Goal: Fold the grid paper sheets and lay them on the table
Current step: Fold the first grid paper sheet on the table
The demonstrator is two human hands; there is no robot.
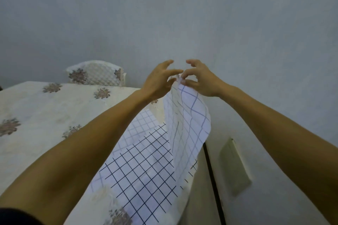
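Your left hand (157,80) and right hand (201,80) are raised close together, each pinching the top edge of one blue-lined sheet (186,124) that hangs below them. Sheets counted: three. Under your left forearm, a black-lined sheet (146,170) overlaps a pale-lined sheet (140,122) on the cloth-covered counter (45,111).

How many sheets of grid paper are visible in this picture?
3. The hanging sheet is pinched by the left hand and right hand; a dark-lined sheet lies on the table; a pale-lined sheet lies partly under it. More may be hidden beneath.
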